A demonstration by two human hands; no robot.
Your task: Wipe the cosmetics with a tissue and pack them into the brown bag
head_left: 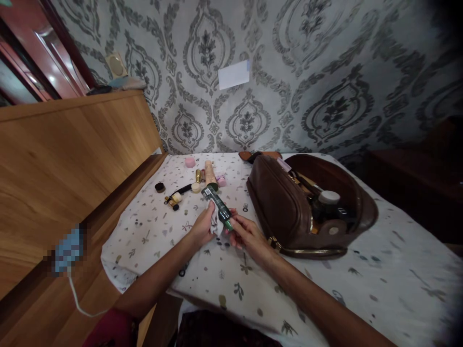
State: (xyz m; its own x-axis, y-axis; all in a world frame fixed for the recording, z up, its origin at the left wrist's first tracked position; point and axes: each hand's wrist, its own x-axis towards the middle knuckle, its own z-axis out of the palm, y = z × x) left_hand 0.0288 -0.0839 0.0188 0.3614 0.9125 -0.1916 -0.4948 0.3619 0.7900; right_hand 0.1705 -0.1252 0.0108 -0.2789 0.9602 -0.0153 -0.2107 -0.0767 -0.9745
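A dark green squeeze tube (219, 204) with a label and a green cap is held slantwise above the table's near middle. My left hand (202, 227) is closed around a crumpled white cloth (216, 224), which lies against the tube's side. My right hand (249, 234) grips the tube's cap end between thumb and fingers. Just beyond it on the cloth-covered table are a peach tube (210, 174), a gold lipstick-like tube (197, 176) and a small cream-coloured jar (196, 187). To the right of my right hand stands an unzipped brown toiletry bag (280, 200).
Inside the bag is a white-lidded jar (329, 197) among dark items. Farther left lie a round black lid (159, 187), a pink jar (190, 162) and small bottles (173, 204). A wooden cabinet (75, 144) borders the left side; a patterned wall (246, 111) rises behind.
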